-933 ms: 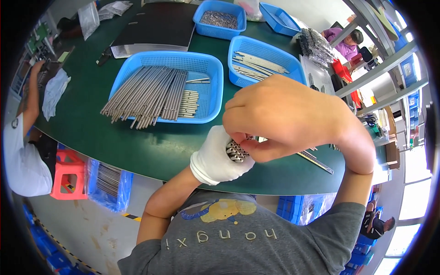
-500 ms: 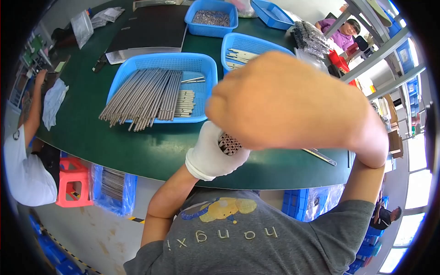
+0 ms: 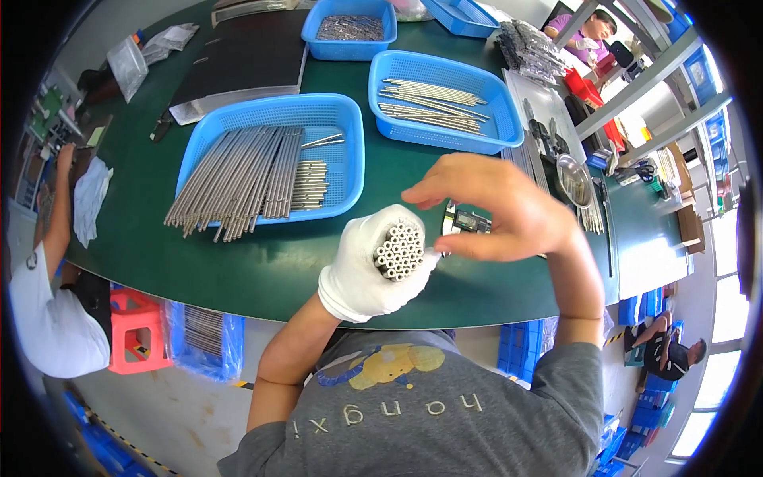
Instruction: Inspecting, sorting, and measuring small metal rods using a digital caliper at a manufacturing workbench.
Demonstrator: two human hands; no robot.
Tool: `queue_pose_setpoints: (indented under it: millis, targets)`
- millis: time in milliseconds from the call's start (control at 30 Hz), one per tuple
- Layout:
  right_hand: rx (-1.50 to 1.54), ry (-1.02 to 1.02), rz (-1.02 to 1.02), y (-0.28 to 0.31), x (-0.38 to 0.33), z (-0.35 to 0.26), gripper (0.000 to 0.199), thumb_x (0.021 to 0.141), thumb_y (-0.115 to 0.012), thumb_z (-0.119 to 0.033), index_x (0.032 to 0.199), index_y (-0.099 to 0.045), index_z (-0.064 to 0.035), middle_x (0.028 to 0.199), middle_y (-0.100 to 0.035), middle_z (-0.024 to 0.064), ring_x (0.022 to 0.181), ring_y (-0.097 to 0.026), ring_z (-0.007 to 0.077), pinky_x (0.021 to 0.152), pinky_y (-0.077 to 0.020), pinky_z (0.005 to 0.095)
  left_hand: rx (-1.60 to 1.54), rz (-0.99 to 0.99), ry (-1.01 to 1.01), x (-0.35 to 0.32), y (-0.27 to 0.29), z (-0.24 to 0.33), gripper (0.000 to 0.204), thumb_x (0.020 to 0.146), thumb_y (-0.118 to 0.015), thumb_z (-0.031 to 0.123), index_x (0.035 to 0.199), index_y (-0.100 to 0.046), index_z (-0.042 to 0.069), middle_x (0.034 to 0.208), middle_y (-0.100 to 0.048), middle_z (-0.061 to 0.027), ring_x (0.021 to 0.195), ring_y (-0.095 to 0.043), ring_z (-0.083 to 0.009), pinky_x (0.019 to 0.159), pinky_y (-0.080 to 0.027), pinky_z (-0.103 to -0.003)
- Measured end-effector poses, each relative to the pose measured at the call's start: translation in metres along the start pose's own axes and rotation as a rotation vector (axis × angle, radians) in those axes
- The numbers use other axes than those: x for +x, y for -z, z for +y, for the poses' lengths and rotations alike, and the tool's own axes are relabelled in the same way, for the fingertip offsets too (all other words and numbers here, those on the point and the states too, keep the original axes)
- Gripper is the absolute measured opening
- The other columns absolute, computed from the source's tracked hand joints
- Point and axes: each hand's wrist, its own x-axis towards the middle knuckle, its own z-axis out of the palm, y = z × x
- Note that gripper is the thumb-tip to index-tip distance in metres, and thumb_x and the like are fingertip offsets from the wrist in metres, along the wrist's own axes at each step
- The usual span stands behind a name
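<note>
My left hand [image 3: 358, 266], in a white glove, is closed round a bundle of metal tubes [image 3: 399, 251]. Their hollow round ends point up toward me. Bare and slightly blurred, my right hand [image 3: 505, 208] hovers just right of the bundle, its thumb and fingers spread with nothing between them. Behind that hand a digital caliper [image 3: 469, 222] lies on the table, partly covered. To the left, a blue basket [image 3: 355, 171] holds many long grey tubes [image 3: 238, 175] and a stack of short tubes [image 3: 311, 184]. A second blue basket [image 3: 509, 127] beyond my right hand has thin pale rods [image 3: 429, 105] in it.
On the green table [image 3: 135, 199] are a black binder [image 3: 238, 67], a blue basket of small metal parts [image 3: 350, 28], bagged parts [image 3: 531, 52] and a metal bowl [image 3: 574, 179]. A co-worker [image 3: 56, 310] sits at left. A red stool [image 3: 135, 330] stands below the edge.
My right hand has moved down and right off the top of the bundle, and its fingers have spread. The tube ends, far basket and caliper now show. My left hand keeps its hold.
</note>
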Motion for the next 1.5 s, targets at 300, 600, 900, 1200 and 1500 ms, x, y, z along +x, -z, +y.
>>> queue_pose_setpoints:
  millis: [300, 600, 900, 1200, 1500]
  targets:
    - [0.149, 0.157, 0.355, -0.032, -0.010, 0.004, 0.047, 0.069, -0.067, -0.021, 0.111, -0.057, -0.0016, 0.111, -0.053, 0.0181, 0.098, -0.052, 0.0316, 0.082, -0.0436, 0.0383, 0.047, -0.033, -0.018, 0.002, -0.003, -0.002, 0.024, 0.062, -0.067, 0.003, 0.079, -0.051, 0.004, 0.061, -0.053, -0.0037, 0.051, -0.048, -0.0112, 0.048, -0.039, -0.026]
    - [-0.507, 0.317, 0.687, -0.049, -0.010, -0.015, 0.029, 0.059, -0.069, -0.015, 0.086, -0.066, -0.0058, 0.080, -0.059, 0.0032, 0.070, -0.059, 0.0166, 0.054, -0.0463, 0.0249, 0.026, -0.023, -0.068, 0.004, 0.001, -0.001, 0.027, 0.059, -0.068, 0.003, 0.081, -0.052, 0.003, 0.065, -0.054, -0.0047, 0.055, -0.048, -0.0111, 0.052, -0.041, -0.025]
    - [-0.481, 0.461, 0.726, -0.052, -0.003, -0.013, 0.025, 0.055, -0.068, -0.010, 0.080, -0.065, -0.0067, 0.081, -0.059, 0.0023, 0.069, -0.058, 0.0146, 0.053, -0.0459, 0.0229, -0.061, -0.004, 0.050, 0.000, 0.000, -0.009, 0.028, 0.057, -0.068, 0.002, 0.081, -0.053, 0.003, 0.067, -0.055, -0.0049, 0.056, -0.048, -0.0104, 0.052, -0.041, -0.024]
    - [-0.448, 0.303, 0.496, -0.040, 0.003, -0.023, 0.038, 0.055, -0.070, -0.010, 0.092, -0.066, -0.0145, 0.096, -0.057, 0.0049, 0.085, -0.058, 0.0220, 0.066, -0.0491, 0.0304, 0.114, -0.004, -0.033, 0.001, 0.001, -0.033, 0.026, 0.058, -0.065, 0.002, 0.081, -0.053, 0.002, 0.066, -0.055, -0.0059, 0.056, -0.052, -0.0133, 0.051, -0.042, -0.026]
    - [-0.431, 0.187, 0.354, -0.031, 0.012, -0.030, 0.036, 0.060, -0.063, -0.012, 0.095, -0.063, -0.0088, 0.104, -0.055, 0.0071, 0.092, -0.057, 0.0222, 0.076, -0.0467, 0.0319, -0.262, 0.055, -0.038, 0.002, -0.008, -0.039, 0.027, 0.059, -0.067, 0.006, 0.083, -0.054, 0.003, 0.074, -0.057, -0.0096, 0.065, -0.057, -0.0239, 0.055, -0.044, -0.029]
